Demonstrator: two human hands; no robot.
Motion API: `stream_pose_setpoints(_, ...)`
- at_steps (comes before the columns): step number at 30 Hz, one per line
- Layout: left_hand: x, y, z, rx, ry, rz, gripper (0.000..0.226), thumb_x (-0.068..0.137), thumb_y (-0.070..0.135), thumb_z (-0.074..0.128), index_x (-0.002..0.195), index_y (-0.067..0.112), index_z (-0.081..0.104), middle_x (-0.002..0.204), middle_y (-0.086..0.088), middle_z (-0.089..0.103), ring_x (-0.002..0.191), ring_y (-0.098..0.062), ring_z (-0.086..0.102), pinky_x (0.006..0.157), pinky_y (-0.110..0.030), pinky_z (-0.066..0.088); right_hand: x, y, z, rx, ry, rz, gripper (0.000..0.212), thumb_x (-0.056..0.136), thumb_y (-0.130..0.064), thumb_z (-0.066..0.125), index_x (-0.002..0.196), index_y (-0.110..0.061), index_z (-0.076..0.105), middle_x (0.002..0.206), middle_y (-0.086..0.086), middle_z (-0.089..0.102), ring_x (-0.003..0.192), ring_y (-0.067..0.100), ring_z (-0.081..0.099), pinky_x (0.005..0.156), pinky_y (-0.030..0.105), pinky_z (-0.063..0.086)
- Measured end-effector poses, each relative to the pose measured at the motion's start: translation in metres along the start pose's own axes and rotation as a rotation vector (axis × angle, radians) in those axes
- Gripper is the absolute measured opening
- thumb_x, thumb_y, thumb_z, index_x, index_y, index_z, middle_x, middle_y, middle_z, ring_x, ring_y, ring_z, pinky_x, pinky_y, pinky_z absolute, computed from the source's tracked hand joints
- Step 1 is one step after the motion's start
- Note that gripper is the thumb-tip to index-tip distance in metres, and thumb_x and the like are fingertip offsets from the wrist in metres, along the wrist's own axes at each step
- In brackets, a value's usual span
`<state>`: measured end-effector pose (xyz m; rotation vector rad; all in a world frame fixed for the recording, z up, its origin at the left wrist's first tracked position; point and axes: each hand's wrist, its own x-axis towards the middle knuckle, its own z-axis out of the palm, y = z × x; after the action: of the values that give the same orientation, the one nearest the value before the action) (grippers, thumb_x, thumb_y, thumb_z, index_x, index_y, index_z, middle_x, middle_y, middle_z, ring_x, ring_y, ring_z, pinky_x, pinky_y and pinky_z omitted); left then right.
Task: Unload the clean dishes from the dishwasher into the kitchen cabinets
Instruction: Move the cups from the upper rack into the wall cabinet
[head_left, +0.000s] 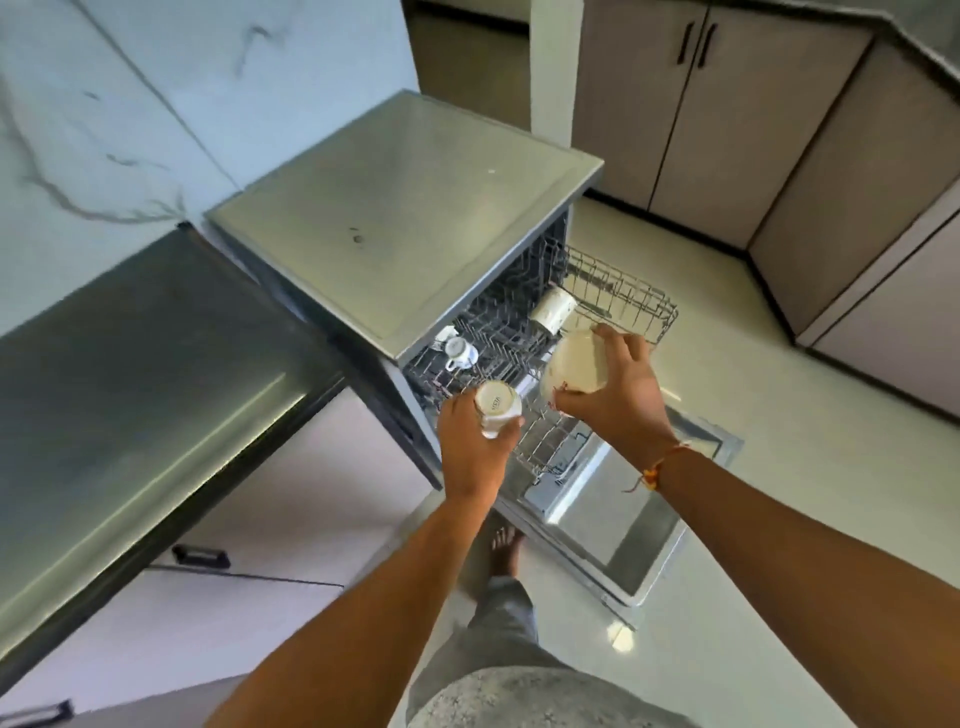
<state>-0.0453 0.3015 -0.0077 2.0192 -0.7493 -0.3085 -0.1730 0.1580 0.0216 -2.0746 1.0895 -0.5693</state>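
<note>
The dishwasher (405, 218) stands open with its wire rack (623, 291) pulled out over the lowered door (623, 525). My left hand (472, 447) grips a small white cup (496, 405), held bottom up above the rack's near end. My right hand (618, 395) grips a larger cream cup (576, 364) from the side, just above the rack. Another white cup (553, 309) lies tilted in the rack behind it. A small white cup with blue marks (460, 353) sits upside down in the rack near the dishwasher's opening.
A dark steel counter (130, 389) runs along the left with drawers (197, 556) beneath it. Brown cabinet doors (691, 104) line the far wall and the right side. My bare foot (504, 551) stands on the pale floor beside the lowered door.
</note>
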Motion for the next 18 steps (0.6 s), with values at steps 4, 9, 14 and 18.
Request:
stream_pose_setpoints(4,-0.038,0.018,-0.059,-0.042,0.155,0.056,0.054,0.07,0.038,0.084,0.116,0.029,0.057,0.107,0.012,0.054,0.105,-0.011,0.054,0.09,-0.037,0.052,-0.036,-0.058,-0.011,0.02,0.015,-0.198,0.095,0.062,-0.043,0.087,0.142,-0.023,0.039,0.131,0.002,0.044,0.113,0.016,0.047,0.096,0.028,0.048)
stream_pose_setpoints(9,-0.064,0.037,-0.166,-0.063,0.399,0.139,0.052,0.078,0.038,0.079,0.123,0.028,0.055,0.119,0.01,0.06,0.11,-0.008,0.058,0.096,-0.032,0.052,-0.065,-0.159,-0.003,0.157,-0.024,-0.387,0.1,0.058,-0.041,0.091,0.14,-0.019,0.039,0.129,0.0,0.049,0.111,0.014,0.049,0.092,0.024,0.046)
stream_pose_setpoints(14,-0.084,0.046,-0.294,-0.052,0.669,0.15,0.057,0.074,0.031,0.084,0.121,0.034,0.052,0.116,0.012,0.06,0.107,-0.01,0.061,0.089,-0.034,0.056,-0.095,-0.272,0.022,0.4,-0.152,-0.579,0.089,0.056,-0.042,0.093,0.127,-0.031,0.042,0.12,-0.009,0.053,0.102,0.008,0.055,0.082,0.01,0.048)
stream_pose_setpoints(18,-0.101,0.057,-0.392,-0.085,0.84,0.178,0.056,0.071,0.023,0.086,0.113,0.04,0.054,0.106,0.02,0.061,0.096,0.003,0.061,0.075,-0.018,0.055,-0.122,-0.363,0.042,0.544,-0.238,-0.748,0.079,0.052,-0.042,0.09,0.116,-0.039,0.044,0.109,-0.016,0.059,0.097,-0.002,0.058,0.076,0.007,0.047)
